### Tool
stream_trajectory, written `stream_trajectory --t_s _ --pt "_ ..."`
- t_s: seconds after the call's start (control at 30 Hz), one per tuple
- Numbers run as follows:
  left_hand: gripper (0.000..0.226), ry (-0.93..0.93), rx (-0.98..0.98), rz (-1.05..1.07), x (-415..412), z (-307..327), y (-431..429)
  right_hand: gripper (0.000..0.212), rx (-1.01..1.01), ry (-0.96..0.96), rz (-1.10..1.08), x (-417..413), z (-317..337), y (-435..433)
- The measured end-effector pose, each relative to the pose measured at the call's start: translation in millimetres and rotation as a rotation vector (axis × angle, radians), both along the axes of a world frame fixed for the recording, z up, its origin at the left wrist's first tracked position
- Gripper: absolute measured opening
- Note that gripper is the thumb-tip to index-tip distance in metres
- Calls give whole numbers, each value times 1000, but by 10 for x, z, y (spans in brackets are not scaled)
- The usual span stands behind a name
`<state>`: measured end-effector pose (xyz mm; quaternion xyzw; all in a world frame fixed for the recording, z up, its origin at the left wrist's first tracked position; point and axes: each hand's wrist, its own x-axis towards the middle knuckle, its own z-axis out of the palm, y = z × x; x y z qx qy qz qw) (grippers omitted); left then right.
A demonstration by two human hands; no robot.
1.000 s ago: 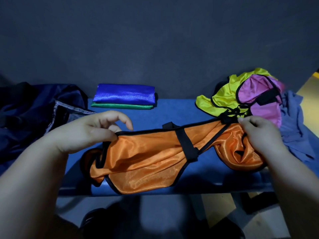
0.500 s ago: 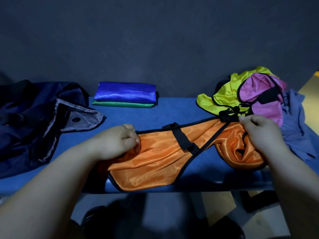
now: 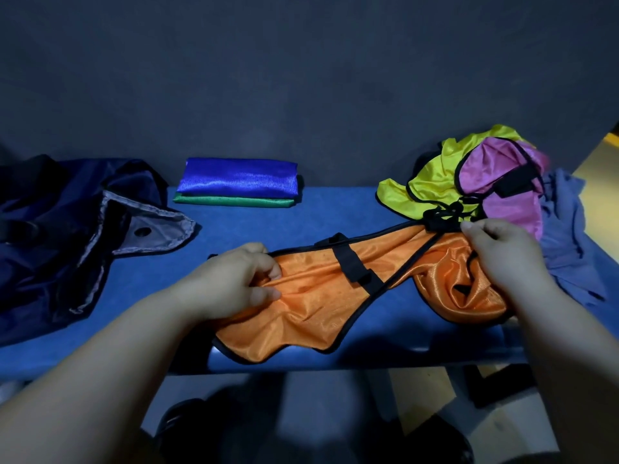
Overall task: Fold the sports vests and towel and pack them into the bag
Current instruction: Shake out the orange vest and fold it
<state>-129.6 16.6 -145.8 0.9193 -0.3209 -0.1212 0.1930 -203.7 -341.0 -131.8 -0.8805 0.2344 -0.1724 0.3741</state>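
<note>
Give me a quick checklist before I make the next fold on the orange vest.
1. Left hand grips the orange vest at its left end: ok.
2. Right hand pinches the vest's right end: ok.
3. Vest lies flat for folding: not ok. It is bunched under the right hand, and a black strap crosses it.
4. Vest is free of the yellow vest: cannot tell, because black ties meet where the two touch.
5. Blue vest is folded and stacked on the green vest: ok.
6. Bag lies to the left with its flap turned out: ok.
</note>
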Motion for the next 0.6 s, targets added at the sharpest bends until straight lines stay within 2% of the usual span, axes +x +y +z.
stream_trajectory --t_s 0.13,0.23,0.37,0.47,0.6 --pt "36 -18 -141 80 37 -41 16 24 5 3 2 4 0 4" --pt "39 -20 -158 65 33 -37 4 24 2 1 2 9 5 14" --pt "8 26 0 -35 -66 17 -36 25 4 4 5 13 -1 14" --pt "32 -7 71 -65 -97 -13 -61 24 10 7 -2 18 -4 13" --pt "19 -70 206 4 -89 -90 -121 24 20 13 0 18 -4 21"
